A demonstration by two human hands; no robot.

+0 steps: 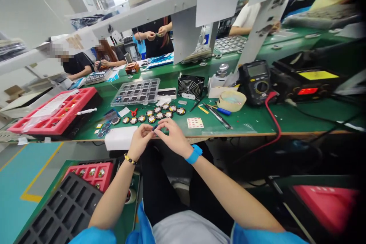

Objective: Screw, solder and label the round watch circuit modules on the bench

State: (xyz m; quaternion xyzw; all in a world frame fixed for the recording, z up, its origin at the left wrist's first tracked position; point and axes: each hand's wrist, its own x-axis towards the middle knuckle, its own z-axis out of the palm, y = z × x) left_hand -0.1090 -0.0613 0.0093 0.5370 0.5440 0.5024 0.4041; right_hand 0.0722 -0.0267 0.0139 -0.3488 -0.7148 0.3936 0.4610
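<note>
My left hand (pixel 140 140) and my right hand (pixel 173 136) meet at the front edge of the green bench (pixel 243 122). Between their fingertips they pinch a small dark part (pixel 154 127), mostly covered, so its kind does not show. Just beyond lie several round modules (pixel 160 115) with black rims and pale centres. A white sheet or pad (pixel 120 138) hangs over the bench edge beside my left hand. To the right of my right hand is a sticker sheet with red marks (pixel 195 122). A small red clamp (pixel 133 112) rests left of the modules.
A pink foam tray (pixel 81 99) stands left, a clear compartment box (pixel 136 90) behind the modules. Farther right are a fan (pixel 191 87), tweezers (pixel 219 116), a tape roll (pixel 232 100), a multimeter (pixel 259 82) and a red cable (pixel 276 116). A black foam tray (pixel 61 209) is low left. Co-workers sit opposite.
</note>
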